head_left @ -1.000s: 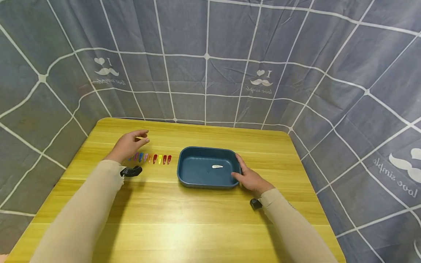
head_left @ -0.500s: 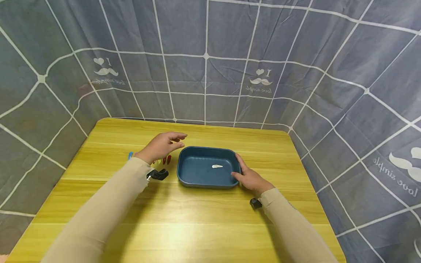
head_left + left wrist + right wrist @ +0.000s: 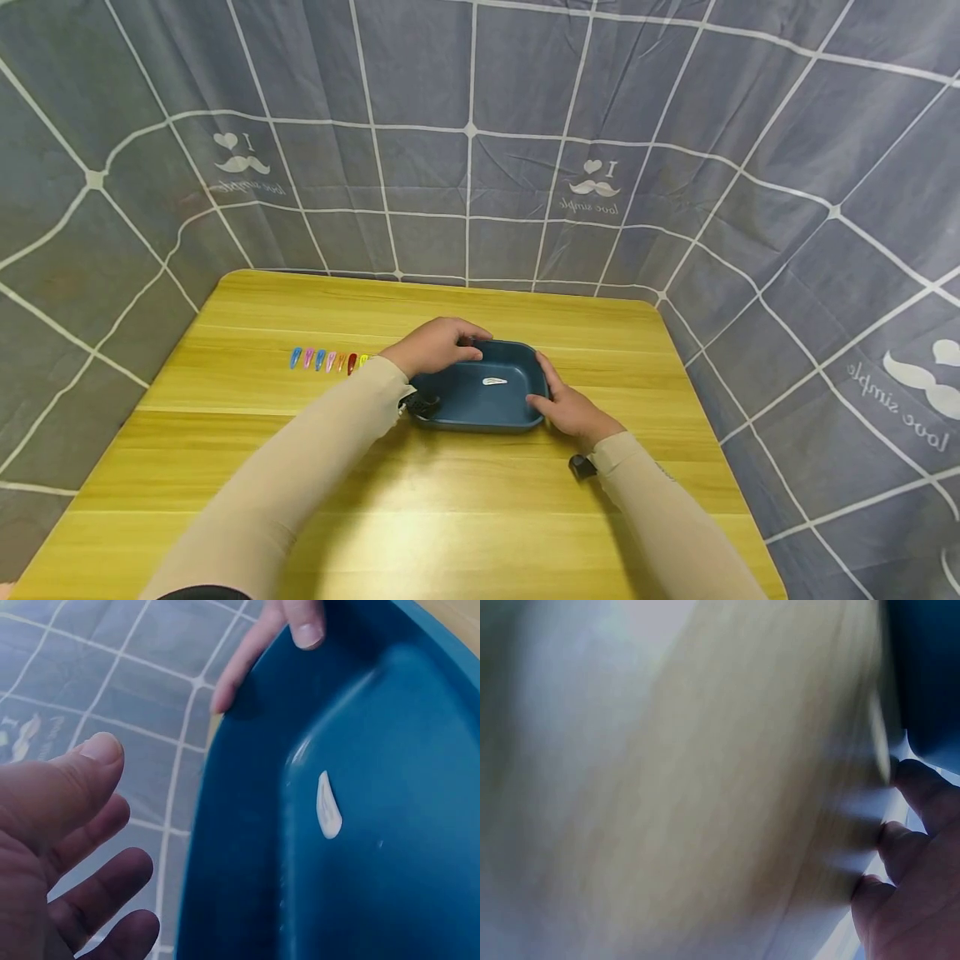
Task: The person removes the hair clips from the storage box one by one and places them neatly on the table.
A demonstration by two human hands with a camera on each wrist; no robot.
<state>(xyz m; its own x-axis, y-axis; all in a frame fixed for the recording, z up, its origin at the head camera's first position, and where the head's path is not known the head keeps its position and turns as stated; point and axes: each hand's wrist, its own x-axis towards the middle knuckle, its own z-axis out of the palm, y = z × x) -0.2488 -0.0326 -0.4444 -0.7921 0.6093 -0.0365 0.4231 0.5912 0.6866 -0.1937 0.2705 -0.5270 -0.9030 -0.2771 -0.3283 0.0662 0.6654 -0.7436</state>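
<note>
A dark blue rectangular plastic tray (image 3: 468, 406) sits on the wooden table. On its floor lies one white snap hair clip (image 3: 495, 381), closer up in the left wrist view. My left hand (image 3: 437, 346) hovers over the tray's back left part, and the left wrist view shows its fingers loosely bent with nothing between them. My right hand (image 3: 576, 408) holds the tray's right end, thumb inside the wall and fingers outside. In the right wrist view its fingertips (image 3: 892, 840) are by the table, beside the tray's wall.
Left of the tray, several coloured snap hair clips (image 3: 320, 360) lie in a row, the right end hidden behind my left sleeve (image 3: 330, 450). The yellow wooden table (image 3: 420, 517) ends at a grey checked curtain (image 3: 420, 192) behind and at the sides.
My left hand has moved right, from above the row of hair clips to over the tray, uncovering the row's left end. My right hand stays on the tray.
</note>
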